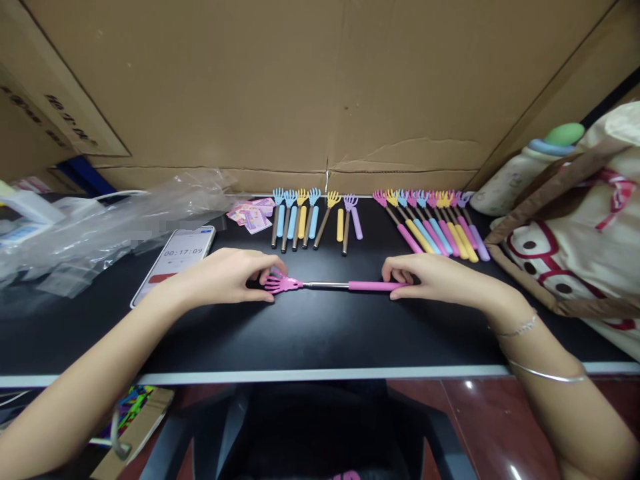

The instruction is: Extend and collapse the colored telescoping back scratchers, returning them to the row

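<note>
A pink back scratcher (373, 286) with a claw-shaped head and a short length of metal rod lies sideways in front of me. My left hand (225, 277) is closed about its claw head, with thumb and curled fingers at the tines. At the other end, my right hand (435, 277) pinches the tip of the pink handle. Behind it are several claw-headed metal rods (325, 223) beside loose coloured sleeves, among them a yellow sleeve (340, 225) and a purple sleeve (357, 223). Several back scratchers with sleeves on, one with a pink handle (410, 239), lie slanted in a row at the right.
A phone (173, 257) showing a timer lies left, beside a clear plastic bag (125, 217). Small printed cards (253, 217) sit near the rods. At right stand a fabric bag (590, 220) and a bottle (515, 173). A cardboard wall (300, 87) closes off the back.
</note>
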{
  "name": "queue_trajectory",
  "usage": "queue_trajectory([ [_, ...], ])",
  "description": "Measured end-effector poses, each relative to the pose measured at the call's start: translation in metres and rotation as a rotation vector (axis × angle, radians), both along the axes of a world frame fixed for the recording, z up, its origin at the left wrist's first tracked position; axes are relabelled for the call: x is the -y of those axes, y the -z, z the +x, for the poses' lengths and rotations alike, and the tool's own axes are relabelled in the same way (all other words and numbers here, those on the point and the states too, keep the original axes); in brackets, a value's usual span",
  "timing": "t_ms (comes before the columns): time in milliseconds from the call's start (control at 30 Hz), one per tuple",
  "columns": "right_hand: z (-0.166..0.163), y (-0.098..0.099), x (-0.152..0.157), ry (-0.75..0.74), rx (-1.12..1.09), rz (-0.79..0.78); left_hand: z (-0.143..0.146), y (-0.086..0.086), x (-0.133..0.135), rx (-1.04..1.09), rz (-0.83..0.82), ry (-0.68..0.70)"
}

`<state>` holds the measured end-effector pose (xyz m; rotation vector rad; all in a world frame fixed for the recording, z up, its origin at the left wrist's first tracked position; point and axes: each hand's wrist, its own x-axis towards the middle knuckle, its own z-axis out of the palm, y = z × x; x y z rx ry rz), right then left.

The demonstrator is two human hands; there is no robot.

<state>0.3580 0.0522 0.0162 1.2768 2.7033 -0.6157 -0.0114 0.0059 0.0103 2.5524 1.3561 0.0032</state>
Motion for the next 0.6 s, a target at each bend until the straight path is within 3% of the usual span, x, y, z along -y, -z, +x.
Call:
queue_trajectory([
  [600, 0.005, -0.0004, -0.0016, 0.003, 0.027, -0.062, -0.0008, -0.0013, -0.0004, 0.005, 0.003, -0.014],
])
